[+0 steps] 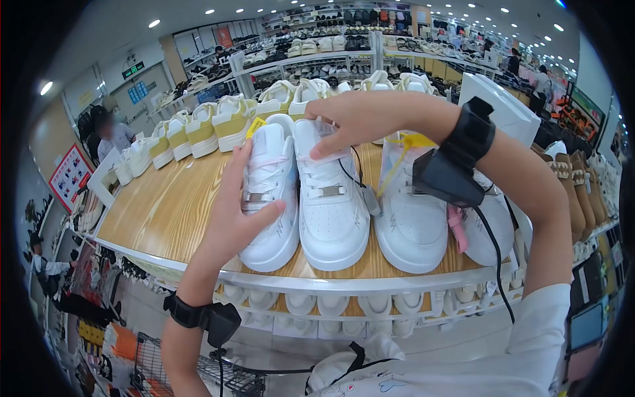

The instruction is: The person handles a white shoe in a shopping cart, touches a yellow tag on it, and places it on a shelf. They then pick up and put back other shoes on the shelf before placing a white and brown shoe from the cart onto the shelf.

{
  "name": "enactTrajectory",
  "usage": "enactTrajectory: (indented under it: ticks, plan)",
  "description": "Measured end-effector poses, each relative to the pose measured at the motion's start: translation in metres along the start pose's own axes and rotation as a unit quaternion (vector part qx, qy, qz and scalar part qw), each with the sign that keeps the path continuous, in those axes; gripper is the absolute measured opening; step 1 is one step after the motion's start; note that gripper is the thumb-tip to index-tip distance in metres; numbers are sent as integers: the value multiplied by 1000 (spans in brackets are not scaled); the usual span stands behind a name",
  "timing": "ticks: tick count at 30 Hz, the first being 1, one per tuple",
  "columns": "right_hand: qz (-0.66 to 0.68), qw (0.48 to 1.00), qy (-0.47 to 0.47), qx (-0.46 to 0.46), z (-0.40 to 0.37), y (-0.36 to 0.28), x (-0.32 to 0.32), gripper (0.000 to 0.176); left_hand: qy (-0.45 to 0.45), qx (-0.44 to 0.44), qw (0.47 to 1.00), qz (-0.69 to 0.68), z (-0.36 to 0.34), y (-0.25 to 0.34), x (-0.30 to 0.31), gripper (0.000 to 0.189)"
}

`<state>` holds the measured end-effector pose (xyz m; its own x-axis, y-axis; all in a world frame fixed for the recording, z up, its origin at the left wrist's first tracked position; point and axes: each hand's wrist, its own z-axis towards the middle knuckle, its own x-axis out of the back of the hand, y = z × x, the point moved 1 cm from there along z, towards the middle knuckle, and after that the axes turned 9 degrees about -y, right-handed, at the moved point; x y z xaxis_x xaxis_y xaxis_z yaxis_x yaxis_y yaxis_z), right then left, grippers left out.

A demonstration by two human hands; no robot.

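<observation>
Two white sneakers stand side by side on a wooden display shelf, toes toward me. My left hand [239, 213] is wrapped around the left sneaker [270, 228], thumb across its front and fingers along its outer side. Over the top of the right sneaker [334, 228] reaches my right hand [344, 120], thumb on the tongue and fingers behind it, closed on the collar. Both shoes have pale laces and a small metal lace tag. A black cord with a grey tag [370, 200] hangs beside the right sneaker. A yellow tag [256, 126] shows behind the left one.
Another white sneaker [413, 228] stands to the right, with a pink strap [456, 228] beside it. Yellow-and-white shoes [204, 129] line the back of the wooden shelf [172, 208]. Brown boots [582, 188] stand far right. More shoes sit on a lower tier; a shopping cart [155, 360] is below left.
</observation>
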<state>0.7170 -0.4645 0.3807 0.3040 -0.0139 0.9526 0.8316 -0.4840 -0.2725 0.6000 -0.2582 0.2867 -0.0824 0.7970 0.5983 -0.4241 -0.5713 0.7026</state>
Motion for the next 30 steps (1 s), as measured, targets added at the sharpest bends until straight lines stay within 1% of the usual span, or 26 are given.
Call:
enactTrajectory:
  ticks: [1,2,3,4,5,6,7,8,9,10,11,13,14,15,17,18,20,21,23,27,29,30]
  plan:
    - [2,1000,0,-1,-3,1,3,58,18,1,999,31,-1,-2,-1,85]
    - [-32,998,39,28,-7,3,8,57,35,2,998,61,-3,-3,-2,81]
    - [-66,993,78,57,-14,2,13,56,34,3,998,59,-5,0,-4,81]
    - [-64,994,87,35,-24,-2,19,50,50,9,997,60,-8,5,-6,76]
    - [-65,994,85,34,-30,0,17,50,67,15,996,60,-13,9,-7,72]
    - [-87,992,93,4,-37,3,17,46,67,15,996,58,-19,9,-7,72]
    - [-109,989,101,-26,-44,5,16,44,62,3,994,93,-27,9,-7,70]
    - [-111,988,101,-27,-52,7,7,44,56,-9,990,129,-34,10,-8,68]
    - [-153,979,131,-29,-60,9,-8,39,56,-11,990,129,-41,13,-10,68]
    - [-194,967,160,-31,-65,9,-17,35,59,-23,986,156,-47,18,-14,68]
    - [-195,967,160,-31,-66,8,-18,35,62,-35,980,183,-50,22,-17,69]
    - [-204,975,65,-56,-69,9,-22,31,58,-36,978,196,-52,25,-24,69]
    - [-178,980,94,-6,-71,10,-22,31,53,-36,976,210,-53,27,-26,69]
    - [-178,980,92,-11,-71,11,-20,31,51,-38,976,206,-54,27,-28,69]
    - [-153,986,51,40,-72,12,-16,30,53,-34,978,197,-53,26,-28,70]
    - [-156,986,51,32,-72,13,-15,30,52,-41,979,192,-52,26,-29,70]
    - [-131,989,24,61,-71,16,-15,27,63,-45,981,176,-55,26,-31,71]
    - [-133,989,24,57,-71,17,-15,27,63,-48,982,174,-57,28,-31,71]
    - [-106,989,6,103,-69,17,-15,25,64,-31,981,183,-62,30,-31,73]
    - [-93,990,-2,108,-70,13,-17,21,69,-27,979,191,-71,26,-32,73]
    - [-116,983,38,134,-68,20,-19,20,72,-22,977,198,-73,27,-32,74]
    - [-124,984,37,121,-71,20,-17,20,72,-34,979,188,-73,27,-33,74]
